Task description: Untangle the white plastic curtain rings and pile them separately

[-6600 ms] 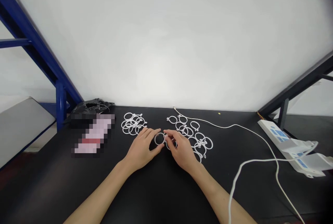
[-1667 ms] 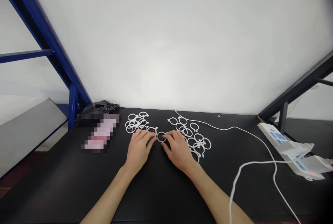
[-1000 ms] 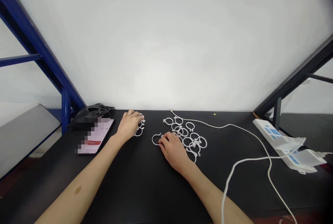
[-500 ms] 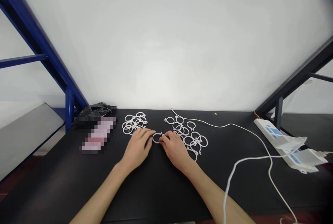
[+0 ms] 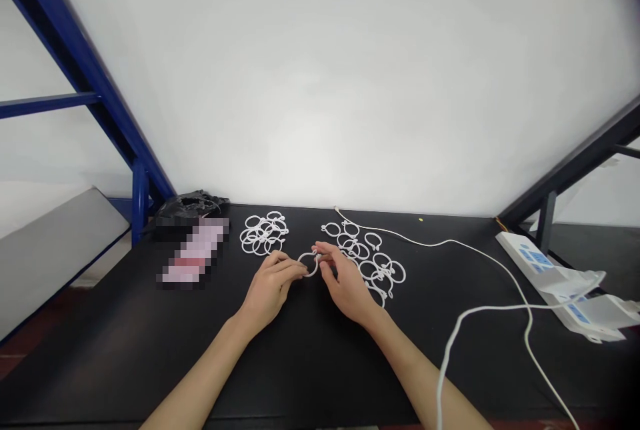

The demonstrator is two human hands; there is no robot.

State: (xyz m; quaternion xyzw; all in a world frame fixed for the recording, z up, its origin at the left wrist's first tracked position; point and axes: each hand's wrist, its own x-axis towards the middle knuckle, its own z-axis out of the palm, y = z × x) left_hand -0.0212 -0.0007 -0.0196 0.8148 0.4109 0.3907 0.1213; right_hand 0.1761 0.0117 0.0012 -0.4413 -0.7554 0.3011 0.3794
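Observation:
My left hand [image 5: 273,287] is closed on the left side of a thin white ring [image 5: 317,268], pinching it between thumb and fingers. The ring has small knobbed ends at its upper right and is held near the middle of the table. On its other side, my right hand [image 5: 347,281] has its fingertips at those ends, with the thumb spread away from the fingers; whether they touch is hard to see. A heap of similar white rings [image 5: 256,231] lies beyond my left hand. More loose white rings [image 5: 397,272] are spread beyond and right of my right hand, which covers part of them.
A white cable [image 5: 425,244] runs over the black table [image 5: 310,363] to the right. There lies a white power strip [image 5: 530,263] with clear wrapping. A black plastic bag [image 5: 187,207] and a blurred pink item [image 5: 205,243] are at left, by a blue frame post [image 5: 140,200].
My left hand has moved right and taken hold of the ring, which is now raised and tilted. My right hand has loosened, its thumb moving off the ring. The view has shifted slightly.

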